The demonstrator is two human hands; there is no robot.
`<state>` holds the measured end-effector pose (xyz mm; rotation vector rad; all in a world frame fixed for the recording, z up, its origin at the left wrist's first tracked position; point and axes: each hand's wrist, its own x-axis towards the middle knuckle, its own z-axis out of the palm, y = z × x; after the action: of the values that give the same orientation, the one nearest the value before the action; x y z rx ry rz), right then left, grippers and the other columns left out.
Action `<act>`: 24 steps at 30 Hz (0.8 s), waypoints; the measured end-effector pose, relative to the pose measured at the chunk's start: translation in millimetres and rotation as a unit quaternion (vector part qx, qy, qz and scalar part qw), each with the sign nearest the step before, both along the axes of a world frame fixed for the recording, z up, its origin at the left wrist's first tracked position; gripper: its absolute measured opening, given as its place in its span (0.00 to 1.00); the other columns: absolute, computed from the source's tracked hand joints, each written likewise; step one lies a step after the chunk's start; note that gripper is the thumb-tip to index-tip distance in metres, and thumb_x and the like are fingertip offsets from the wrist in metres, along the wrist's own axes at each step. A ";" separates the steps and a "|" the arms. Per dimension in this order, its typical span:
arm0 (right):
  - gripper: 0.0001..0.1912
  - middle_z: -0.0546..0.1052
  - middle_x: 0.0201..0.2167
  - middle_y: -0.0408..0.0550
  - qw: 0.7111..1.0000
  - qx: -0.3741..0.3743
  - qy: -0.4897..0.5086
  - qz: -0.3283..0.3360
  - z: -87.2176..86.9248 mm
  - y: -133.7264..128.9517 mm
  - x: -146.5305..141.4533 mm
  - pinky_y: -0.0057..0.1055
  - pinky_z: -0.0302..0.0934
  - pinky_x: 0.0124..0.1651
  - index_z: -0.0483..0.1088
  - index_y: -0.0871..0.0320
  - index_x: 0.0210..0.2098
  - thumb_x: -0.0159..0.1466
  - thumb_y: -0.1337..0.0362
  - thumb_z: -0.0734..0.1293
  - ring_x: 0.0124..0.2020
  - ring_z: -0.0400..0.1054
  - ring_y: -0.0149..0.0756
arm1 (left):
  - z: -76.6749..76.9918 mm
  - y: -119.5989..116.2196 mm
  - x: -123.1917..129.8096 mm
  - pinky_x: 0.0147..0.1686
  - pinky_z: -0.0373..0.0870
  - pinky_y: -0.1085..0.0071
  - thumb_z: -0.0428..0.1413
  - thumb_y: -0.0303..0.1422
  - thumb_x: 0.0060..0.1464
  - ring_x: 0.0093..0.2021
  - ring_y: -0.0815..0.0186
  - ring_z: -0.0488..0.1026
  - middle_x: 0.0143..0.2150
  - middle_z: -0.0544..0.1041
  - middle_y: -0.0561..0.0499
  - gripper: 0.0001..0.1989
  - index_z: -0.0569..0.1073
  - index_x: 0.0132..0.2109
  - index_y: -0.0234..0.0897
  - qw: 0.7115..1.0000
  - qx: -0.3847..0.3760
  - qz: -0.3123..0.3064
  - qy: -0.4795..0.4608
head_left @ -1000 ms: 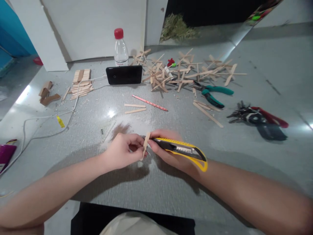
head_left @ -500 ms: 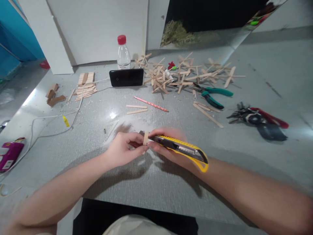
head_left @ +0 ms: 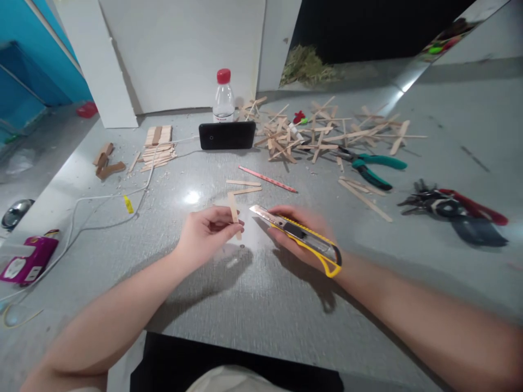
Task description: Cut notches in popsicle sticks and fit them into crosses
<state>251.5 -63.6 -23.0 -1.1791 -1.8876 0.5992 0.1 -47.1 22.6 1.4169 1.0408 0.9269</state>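
Observation:
Pinched between the thumb and fingers of my left hand [head_left: 210, 227] is a flat wooden craft stick [head_left: 234, 209], its far end pointing away from me. My right hand [head_left: 300, 231] is closed round a yellow utility knife [head_left: 304, 234]. The knife's bare blade [head_left: 260, 212] points left toward the stick, with a small gap between them. Just beyond the hands lie two loose craft sticks [head_left: 244, 183] and a red patterned pencil [head_left: 267, 178].
A black phone [head_left: 227, 136] leans before a red-capped bottle [head_left: 224, 100]. Crossed stick pieces [head_left: 318, 133] spread along the back. Green-handled pliers [head_left: 373, 166] and a red-handled tool [head_left: 453, 209] lie right. Stacked sticks [head_left: 158, 147], a white cable [head_left: 151, 177] and a purple pack [head_left: 30, 258] are left.
The blade has come away from the stick, and my hands have moved apart. The stick now shows more of its length. The whole view has shifted slightly.

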 end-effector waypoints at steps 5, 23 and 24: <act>0.09 0.84 0.36 0.45 1.000 0.002 -0.005 0.012 -1.0 -1.6 0.8 0.38 0.72 0.37 0.74 0.49 0.47 0.67 0.59 0.71 0.34 0.80 0.43 | 6.5 -7.7 3.1 0.39 0.85 0.69 0.67 0.33 0.54 0.34 0.65 0.85 0.39 0.86 0.45 0.11 0.82 0.45 0.33 1.000 0.010 -0.012 -0.004; 0.10 0.83 0.42 0.44 0.997 -0.013 0.024 -0.070 8.3 -18.9 12.4 0.37 0.74 0.46 0.76 0.47 0.48 0.69 0.62 0.67 0.41 0.80 0.42 | -30.0 5.6 0.1 0.41 0.76 0.59 0.59 0.31 0.64 0.39 0.58 0.81 0.39 0.85 0.46 0.10 0.81 0.50 0.39 0.926 0.213 -0.080 0.301; 0.08 0.83 0.38 0.43 0.998 -0.012 0.019 -0.062 11.4 -18.9 11.3 0.35 0.74 0.42 0.76 0.47 0.46 0.69 0.62 0.67 0.37 0.79 0.39 | -31.5 7.1 0.1 0.43 0.75 0.58 0.58 0.32 0.65 0.41 0.57 0.80 0.40 0.85 0.46 0.09 0.82 0.49 0.39 0.920 0.227 -0.083 0.308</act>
<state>262.8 -82.5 -11.6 -1.2806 -1.7667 0.5723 0.2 -40.0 -8.9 2.2461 1.1714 0.6217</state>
